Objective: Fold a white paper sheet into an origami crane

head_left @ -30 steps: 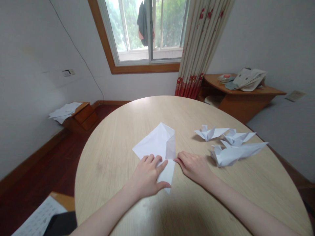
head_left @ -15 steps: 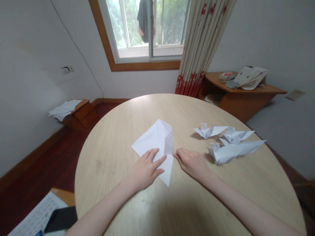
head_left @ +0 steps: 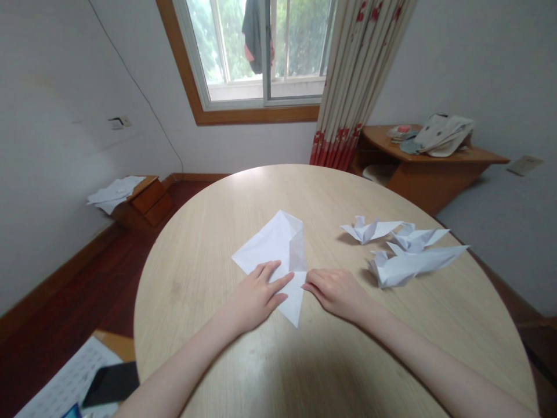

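Head view: you sit at a round table (head_left: 204, 215) with a folded white sheet (head_left: 261, 247) lying flat before you, left of the table's middle and well in from its far edge. Its long axis runs from a corner pointing at the far edge down to a narrow tip facing you; a third corner points to the table's left edge.

The sheet lies between your hands. Your left hand (head_left: 256, 297) is nearer, resting on its left side, palm down with fingers spread. Your right hand (head_left: 335, 292) is at its right edge, fingers curled together, the tips touching the paper beside the crease; whether they pinch it, you cannot tell from here.

Past your right hand, toward the table's right edge, three paper birds (head_left: 407, 269) stand close together. Beyond the left edge, lower down, is a phone (head_left: 111, 384).
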`<state>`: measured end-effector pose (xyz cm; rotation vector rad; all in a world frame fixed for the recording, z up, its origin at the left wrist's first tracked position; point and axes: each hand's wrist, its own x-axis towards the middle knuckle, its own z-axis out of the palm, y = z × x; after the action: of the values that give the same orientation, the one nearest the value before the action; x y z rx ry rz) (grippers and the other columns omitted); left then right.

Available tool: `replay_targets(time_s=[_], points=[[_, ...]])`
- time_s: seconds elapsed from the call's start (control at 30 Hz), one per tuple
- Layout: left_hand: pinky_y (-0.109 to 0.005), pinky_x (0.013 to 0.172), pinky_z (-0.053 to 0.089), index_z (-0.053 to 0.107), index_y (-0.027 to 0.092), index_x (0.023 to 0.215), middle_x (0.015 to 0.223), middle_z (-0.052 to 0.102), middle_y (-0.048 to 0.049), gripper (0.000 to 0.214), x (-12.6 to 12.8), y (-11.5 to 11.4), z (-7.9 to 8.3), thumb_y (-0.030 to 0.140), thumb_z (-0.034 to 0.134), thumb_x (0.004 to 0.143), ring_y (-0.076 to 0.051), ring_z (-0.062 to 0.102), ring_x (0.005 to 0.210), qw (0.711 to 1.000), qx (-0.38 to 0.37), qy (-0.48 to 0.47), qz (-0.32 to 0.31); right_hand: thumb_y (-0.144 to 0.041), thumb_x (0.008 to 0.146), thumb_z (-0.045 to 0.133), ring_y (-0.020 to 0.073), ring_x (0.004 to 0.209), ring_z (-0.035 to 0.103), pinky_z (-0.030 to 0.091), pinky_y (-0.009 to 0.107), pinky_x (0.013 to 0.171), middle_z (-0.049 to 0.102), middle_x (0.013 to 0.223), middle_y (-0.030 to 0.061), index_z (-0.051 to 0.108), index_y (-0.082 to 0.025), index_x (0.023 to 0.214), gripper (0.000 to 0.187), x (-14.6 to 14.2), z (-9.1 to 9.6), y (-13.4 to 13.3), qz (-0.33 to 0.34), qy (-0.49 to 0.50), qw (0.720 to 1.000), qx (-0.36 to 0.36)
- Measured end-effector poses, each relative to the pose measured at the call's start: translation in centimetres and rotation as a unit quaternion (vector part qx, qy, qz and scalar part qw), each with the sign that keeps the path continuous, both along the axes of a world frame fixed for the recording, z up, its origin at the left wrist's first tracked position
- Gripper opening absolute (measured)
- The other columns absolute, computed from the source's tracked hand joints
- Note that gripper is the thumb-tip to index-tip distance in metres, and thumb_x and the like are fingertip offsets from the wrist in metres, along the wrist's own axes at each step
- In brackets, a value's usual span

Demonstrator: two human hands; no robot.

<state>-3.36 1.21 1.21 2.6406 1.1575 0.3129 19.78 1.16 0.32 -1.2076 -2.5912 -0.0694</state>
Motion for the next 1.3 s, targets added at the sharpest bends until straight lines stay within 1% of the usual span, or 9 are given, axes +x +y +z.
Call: replay_targets(time_s=[0.27, 0.37, 0.57, 0.77, 1.1, 1.2, 1.3], points=[[-0.049, 0.106, 0.037, 0.044, 0.027, 0.139, 0.144, 0.038, -0.0119, 0.043, 0.1, 0.0, 0.5, 0.034, 0.045, 0.097, -0.028, 0.035, 0.131, 1.0, -0.017, 0.017, 0.0, -0.028, 0.099, 0.038, 0.0148, 0.059, 0.058, 0.029, 0.027, 0.054, 0.064, 0.066, 0.0018, 0.056, -0.017, 0.075, 0.032, -0.5, 0.3, -0.8, 0.102, 0.02, 0.994, -0.014], [-0.049, 0.106, 0.037, 0.044, 0.027, 0.14, 0.145, 0.037, -0.0115, 0.043, 0.1, -0.1, 0.6, 0.034, 0.045, 0.097, -0.028, 0.035, 0.131, 1.0, -0.02, 0.023, 0.001, -0.027, 0.098, 0.04, 0.0144, 0.058, 0.057, 0.029, 0.028, 0.055, 0.064, 0.065, 0.0013, 0.055, -0.017, 0.072, 0.032, -0.8, 0.6, -1.3, 0.127, 0.017, 0.992, -0.022], [-0.049, 0.106, 0.038, 0.044, 0.027, 0.139, 0.145, 0.036, -0.0117, 0.043, 0.1, 0.0, 0.6, 0.035, 0.044, 0.097, -0.029, 0.035, 0.132, 0.999, -0.018, 0.03, 0.002, -0.026, 0.096, 0.042, 0.0138, 0.057, 0.055, 0.027, 0.029, 0.054, 0.064, 0.065, 0.0009, 0.054, -0.018, 0.072, 0.029, -1.1, 0.6, -1.7, 0.148, 0.009, 0.988, -0.041], [-0.048, 0.105, 0.039, 0.045, 0.03, 0.138, 0.145, 0.038, -0.0087, 0.042, 0.0, 0.0, 0.3, 0.036, 0.045, 0.097, -0.028, 0.036, 0.131, 1.0, 0.0, 0.014, 0.002, -0.025, 0.094, 0.045, 0.0139, 0.056, 0.055, 0.026, 0.029, 0.053, 0.063, 0.065, 0.001, 0.054, -0.018, 0.071, 0.025, -1.4, 0.7, -2.0, 0.167, 0.005, 0.984, -0.061], [-0.049, 0.104, 0.039, 0.044, 0.028, 0.139, 0.145, 0.037, -0.0111, 0.043, 0.0, 0.1, 0.3, 0.035, 0.045, 0.097, -0.029, 0.036, 0.131, 1.0, -0.007, 0.022, 0.004, -0.025, 0.092, 0.048, 0.0132, 0.054, 0.054, 0.025, 0.029, 0.052, 0.062, 0.063, 0.0001, 0.053, -0.019, 0.069, 0.024, -2.0, 0.8, -2.7, 0.185, -0.012, 0.98, -0.074], [-0.049, 0.105, 0.039, 0.045, 0.027, 0.139, 0.145, 0.037, -0.0123, 0.043, 0.0, 0.1, 0.2, 0.035, 0.045, 0.097, -0.03, 0.036, 0.131, 1.0, -0.01, 0.021, 0.004, -0.027, 0.092, 0.047, 0.0129, 0.053, 0.053, 0.025, 0.029, 0.052, 0.061, 0.061, -0.0002, 0.053, -0.019, 0.068, 0.026, -2.1, 0.7, -2.8, 0.191, 0.002, 0.978, -0.08], [-0.049, 0.104, 0.039, 0.045, 0.027, 0.139, 0.145, 0.038, -0.0118, 0.043, 0.0, 0.1, 0.2, 0.035, 0.045, 0.097, -0.03, 0.036, 0.131, 1.0, -0.006, 0.01, 0.004, -0.031, 0.095, 0.043, 0.0127, 0.052, 0.052, 0.027, 0.028, 0.051, 0.06, 0.059, -0.0003, 0.052, -0.019, 0.066, 0.032, -2.0, 0.4, -2.6, 0.199, 0.05, 0.975, -0.082]])
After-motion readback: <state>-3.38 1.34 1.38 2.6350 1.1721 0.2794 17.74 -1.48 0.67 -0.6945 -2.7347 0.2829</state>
